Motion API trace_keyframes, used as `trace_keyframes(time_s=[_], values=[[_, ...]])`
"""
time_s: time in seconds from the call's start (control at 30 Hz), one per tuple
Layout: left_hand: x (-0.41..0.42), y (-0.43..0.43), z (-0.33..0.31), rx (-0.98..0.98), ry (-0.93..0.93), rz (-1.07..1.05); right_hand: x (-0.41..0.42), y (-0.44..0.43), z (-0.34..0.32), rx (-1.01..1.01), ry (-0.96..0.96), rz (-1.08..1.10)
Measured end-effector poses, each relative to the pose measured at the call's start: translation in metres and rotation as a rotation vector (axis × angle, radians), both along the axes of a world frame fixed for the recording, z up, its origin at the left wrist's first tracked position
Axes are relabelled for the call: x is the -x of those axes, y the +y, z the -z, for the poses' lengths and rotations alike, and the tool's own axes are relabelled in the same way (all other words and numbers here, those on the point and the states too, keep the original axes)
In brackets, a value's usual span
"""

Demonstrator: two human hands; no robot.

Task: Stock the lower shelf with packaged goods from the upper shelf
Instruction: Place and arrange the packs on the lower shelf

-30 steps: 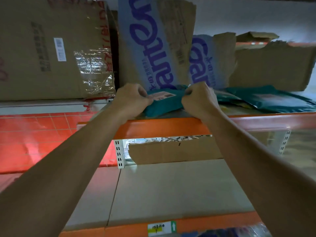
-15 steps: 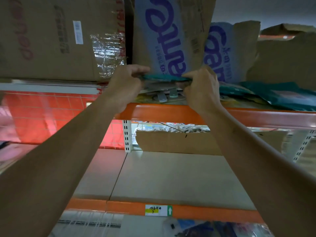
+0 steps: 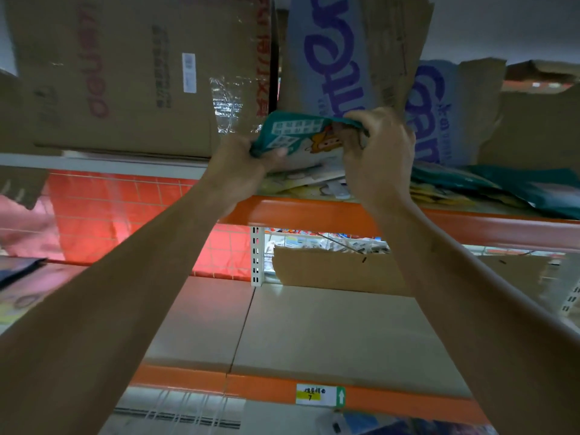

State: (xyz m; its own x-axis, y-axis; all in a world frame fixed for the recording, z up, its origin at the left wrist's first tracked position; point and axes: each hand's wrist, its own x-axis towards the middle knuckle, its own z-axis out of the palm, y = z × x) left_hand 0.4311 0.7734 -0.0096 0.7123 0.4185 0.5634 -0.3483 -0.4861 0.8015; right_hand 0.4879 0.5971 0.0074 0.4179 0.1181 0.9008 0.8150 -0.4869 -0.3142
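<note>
By the left hand the left edge of a teal packet is pinched and by the right hand its upper right corner is gripped, just above the upper shelf, the packet being judged light, soft and bendable, best held at both edges.

We hold a teal printed packet just above the upper shelf. Our left hand grips its left end and our right hand pinches its right. Other teal packets lie to the right, and the lower shelf sits below.
</note>
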Motion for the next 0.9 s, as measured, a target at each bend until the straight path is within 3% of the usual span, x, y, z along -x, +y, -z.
trace_keyframes(time_s=[0.33, 0.53, 0.67, 0.77, 0.9], values=[[0.026, 0.047, -0.009, -0.069, -0.127, -0.142, 0.007, 0.026, 0.004, -0.210, 0.302, -0.091], [0.042, 0.050, -0.026, -0.423, -0.114, -0.334, 0.025, 0.048, 0.001, 0.037, 0.074, 0.068], [0.056, 0.045, -0.033, -0.587, -0.190, -0.396, 0.032, 0.065, -0.001, 0.183, 0.021, 0.004], [0.058, 0.053, -0.032, -0.499, -0.235, -0.342, 0.035, 0.073, 0.000, 0.108, 0.034, -0.001], [0.061, 0.076, -0.023, -0.085, -0.259, -0.071, 0.044, 0.080, -0.002, -0.140, 0.186, -0.125]])
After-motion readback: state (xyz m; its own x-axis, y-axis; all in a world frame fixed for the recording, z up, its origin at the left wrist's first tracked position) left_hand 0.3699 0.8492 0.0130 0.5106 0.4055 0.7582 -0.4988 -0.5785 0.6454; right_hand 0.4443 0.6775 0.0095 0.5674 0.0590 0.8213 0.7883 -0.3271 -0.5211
